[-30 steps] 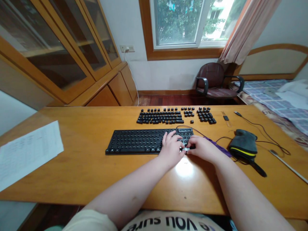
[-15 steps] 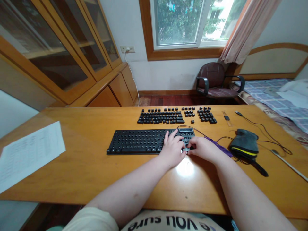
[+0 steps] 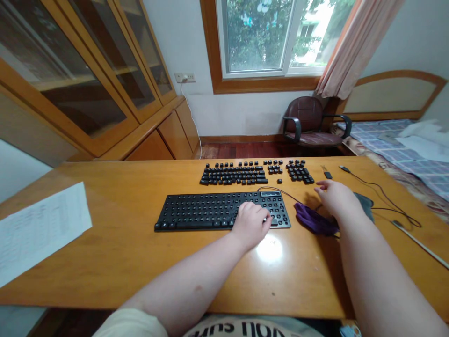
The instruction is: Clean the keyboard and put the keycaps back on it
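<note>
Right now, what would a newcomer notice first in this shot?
A black keyboard stripped of keys lies on the desk, its keycaps laid out in rows just behind. The left hand rests curled on the keyboard's right end; the right hand is spread open near a purple cloth beside it.

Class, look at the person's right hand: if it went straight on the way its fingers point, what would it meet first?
Probably the rightmost cluster of loose keycaps, just beyond the right hand; a small black piece lies slightly to the side. Depth is hard to judge.
</note>
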Action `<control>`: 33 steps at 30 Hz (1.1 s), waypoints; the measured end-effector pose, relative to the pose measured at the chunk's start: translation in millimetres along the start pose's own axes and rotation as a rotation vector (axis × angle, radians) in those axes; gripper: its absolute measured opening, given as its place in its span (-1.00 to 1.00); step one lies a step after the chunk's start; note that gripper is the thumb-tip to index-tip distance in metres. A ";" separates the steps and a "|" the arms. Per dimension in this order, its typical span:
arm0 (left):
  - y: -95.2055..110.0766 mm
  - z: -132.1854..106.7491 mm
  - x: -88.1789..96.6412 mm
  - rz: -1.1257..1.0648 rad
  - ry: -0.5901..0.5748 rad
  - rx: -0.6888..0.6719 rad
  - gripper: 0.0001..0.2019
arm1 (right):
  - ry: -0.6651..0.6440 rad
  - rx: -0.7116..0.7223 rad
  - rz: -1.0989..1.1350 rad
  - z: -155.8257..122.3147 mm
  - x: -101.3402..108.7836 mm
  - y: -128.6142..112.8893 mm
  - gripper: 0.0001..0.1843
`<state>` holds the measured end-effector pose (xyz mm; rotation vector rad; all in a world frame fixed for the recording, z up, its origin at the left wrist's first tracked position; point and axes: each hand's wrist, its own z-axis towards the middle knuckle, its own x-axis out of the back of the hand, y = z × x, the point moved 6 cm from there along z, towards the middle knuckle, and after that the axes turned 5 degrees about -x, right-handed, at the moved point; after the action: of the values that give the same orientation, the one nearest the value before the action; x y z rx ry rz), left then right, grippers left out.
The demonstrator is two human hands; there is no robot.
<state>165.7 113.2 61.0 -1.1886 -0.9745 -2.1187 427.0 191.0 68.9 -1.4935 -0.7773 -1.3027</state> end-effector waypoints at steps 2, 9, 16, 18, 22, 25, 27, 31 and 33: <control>-0.3 0.1 -0.4 -0.005 0.001 0.001 -0.79 | 0.013 0.033 -0.062 15.8 -7.6 3.5 -0.61; -2.7 -0.1 0.0 -0.016 0.014 0.016 -0.80 | 0.039 0.104 -0.108 24.9 -29.3 -0.8 -0.53; -3.4 0.8 0.1 -0.027 0.021 0.013 -0.80 | -0.019 0.123 -0.139 27.7 -37.2 -0.1 -0.54; -3.8 0.7 0.4 -0.029 0.025 0.012 -0.80 | -0.027 0.139 -0.141 26.7 -37.4 -0.9 -0.55; -4.9 0.1 0.7 -0.037 0.051 0.015 -0.83 | -0.032 0.145 -0.109 21.3 -35.5 -0.9 -0.61; -4.7 0.1 0.6 -0.044 0.070 0.007 -0.85 | -0.035 0.151 -0.084 18.4 -34.3 0.0 -0.68; -4.5 0.2 0.9 -0.051 0.081 0.001 -0.85 | -0.050 0.150 -0.081 17.5 -33.1 0.4 -0.70; -6.3 -0.2 3.8 -0.116 0.125 0.008 -0.87 | 0.001 0.173 -0.054 7.7 -17.6 -8.0 -0.70; -7.4 -1.1 8.3 -0.199 0.193 -0.001 -0.88 | 0.054 0.263 0.011 -7.4 -5.1 -23.0 -0.72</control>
<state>155.9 116.1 65.4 -0.8984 -1.0384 -2.3378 402.4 192.2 69.5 -1.2469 -0.8677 -1.1784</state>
